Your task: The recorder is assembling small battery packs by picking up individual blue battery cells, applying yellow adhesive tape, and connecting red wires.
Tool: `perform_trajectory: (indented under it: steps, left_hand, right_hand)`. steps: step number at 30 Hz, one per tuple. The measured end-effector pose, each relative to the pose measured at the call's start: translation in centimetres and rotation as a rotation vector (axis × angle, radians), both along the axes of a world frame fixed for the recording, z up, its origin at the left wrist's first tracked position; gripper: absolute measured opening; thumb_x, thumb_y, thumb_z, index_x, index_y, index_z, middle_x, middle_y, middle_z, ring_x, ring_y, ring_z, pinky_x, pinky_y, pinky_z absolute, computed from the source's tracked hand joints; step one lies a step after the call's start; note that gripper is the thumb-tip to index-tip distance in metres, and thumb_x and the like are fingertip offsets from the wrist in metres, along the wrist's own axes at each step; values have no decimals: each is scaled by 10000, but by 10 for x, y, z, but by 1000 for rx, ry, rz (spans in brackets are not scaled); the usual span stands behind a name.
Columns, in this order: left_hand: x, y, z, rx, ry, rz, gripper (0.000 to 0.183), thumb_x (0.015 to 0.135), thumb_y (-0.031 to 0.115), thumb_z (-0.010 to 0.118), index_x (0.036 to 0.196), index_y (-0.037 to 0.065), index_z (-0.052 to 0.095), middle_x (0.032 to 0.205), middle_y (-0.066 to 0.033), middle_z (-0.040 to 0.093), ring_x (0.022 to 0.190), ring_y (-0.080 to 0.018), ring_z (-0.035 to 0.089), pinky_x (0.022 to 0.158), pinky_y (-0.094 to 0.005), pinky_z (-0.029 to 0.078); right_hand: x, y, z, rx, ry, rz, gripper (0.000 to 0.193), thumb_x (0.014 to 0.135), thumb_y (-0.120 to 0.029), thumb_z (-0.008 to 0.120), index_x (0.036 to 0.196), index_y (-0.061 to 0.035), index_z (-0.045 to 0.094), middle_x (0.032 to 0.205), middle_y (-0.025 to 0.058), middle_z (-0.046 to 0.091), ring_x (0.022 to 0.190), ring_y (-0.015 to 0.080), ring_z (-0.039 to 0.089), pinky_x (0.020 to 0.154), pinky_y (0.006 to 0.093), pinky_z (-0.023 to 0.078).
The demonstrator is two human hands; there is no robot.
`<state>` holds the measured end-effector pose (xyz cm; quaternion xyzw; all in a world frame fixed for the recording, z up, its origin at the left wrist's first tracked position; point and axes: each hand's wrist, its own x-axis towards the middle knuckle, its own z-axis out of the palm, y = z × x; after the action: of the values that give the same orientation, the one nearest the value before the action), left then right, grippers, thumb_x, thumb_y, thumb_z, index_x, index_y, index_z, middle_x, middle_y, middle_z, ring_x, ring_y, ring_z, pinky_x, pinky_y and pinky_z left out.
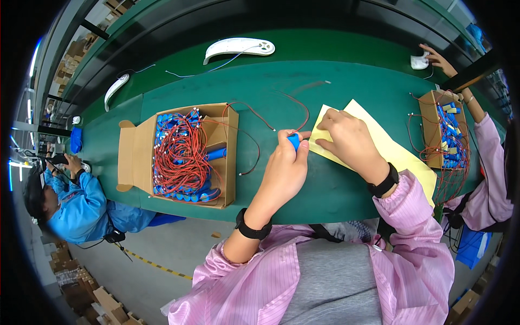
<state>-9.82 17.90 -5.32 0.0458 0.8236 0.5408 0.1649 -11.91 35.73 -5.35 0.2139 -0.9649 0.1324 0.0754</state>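
My left hand is closed around a blue cylindrical battery, whose end shows between thumb and fingers. A red and black wire lead curves up from it over the green bench. My right hand lies over the left part of some yellow paper sheets, with thumb and fingers bent at the edge. What its fingertips pinch is hard to make out. To the left, an open cardboard box holds several blue batteries under a tangle of red and black wires.
Along the conveyor belt sit a curved white plastic part and another one. A second box of batteries stands at the right, beside a co-worker's hand. A person in blue works at the far left.
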Motion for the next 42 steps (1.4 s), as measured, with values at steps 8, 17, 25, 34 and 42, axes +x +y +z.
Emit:
perform_trajectory:
  steps: [8,17,25,34,42]
  left_hand:
    - [-13,17,-13,132,-1,-20,240,1020,185,399,1161,-1,339,1362,-148,503,1050,-216,588,870,-315,464]
    - [-18,15,-7,361,-193,-72,274,1042,268,364,1156,21,339,1408,-170,438,1114,-246,589,882,-326,470]
    - [-14,2,-12,431,-176,-9,337,1032,326,409,1188,31,367,1363,-150,483,1148,-236,552,917,-324,449]
    - [2,-28,44,1096,-721,38,258,996,275,412,1093,43,470,909,-26,449,722,-142,459,659,-316,428]
    - [15,-34,39,972,-589,-126,586,973,289,529,1437,13,303,1255,-132,558,1099,-237,608,887,-427,566]
  right_hand:
    - [-11,14,-2,-289,-103,-10,125,815,-108,624,762,5,615,752,144,598,644,304,614,622,389,509]
    - [-14,47,-10,-936,-651,-191,194,943,-173,570,888,13,582,798,75,595,771,163,615,679,313,500]
    - [0,38,-4,-815,-577,111,159,940,-126,590,995,19,626,956,55,662,912,147,614,826,293,484]
    - [55,14,62,-766,-56,-97,151,770,-49,741,912,-28,694,819,87,700,686,198,660,632,276,509]
    - [78,-5,85,-814,-18,53,298,726,97,640,982,-35,719,875,101,705,747,242,669,647,315,536]
